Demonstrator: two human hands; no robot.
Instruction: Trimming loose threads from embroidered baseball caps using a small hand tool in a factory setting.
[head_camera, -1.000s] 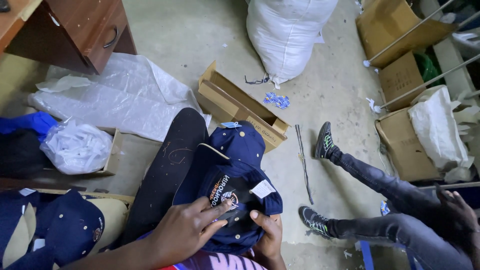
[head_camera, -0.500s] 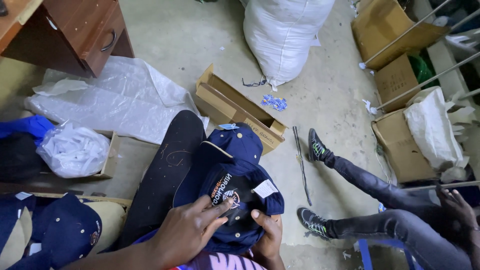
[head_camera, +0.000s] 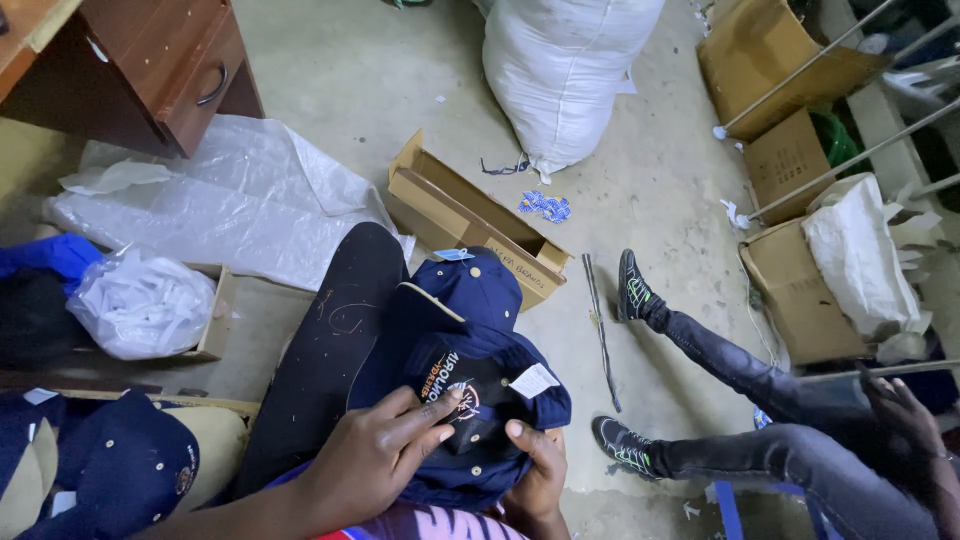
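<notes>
Bare floor (head_camera: 380, 90) ahead open, cardboard box (head_camera: 470, 215) just fwd, co-worker's legs (head_camera: 740, 400) block rt, cap pile (head_camera: 110, 470) lt.

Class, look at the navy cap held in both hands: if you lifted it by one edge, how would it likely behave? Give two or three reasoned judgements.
The navy cap would probably flop, since its cloth crown folds and creases under the left hand and right hand. Its brim keeps a curved shape, so that part is likely stiffer. It seems light and unlikely to slip or break.
</notes>
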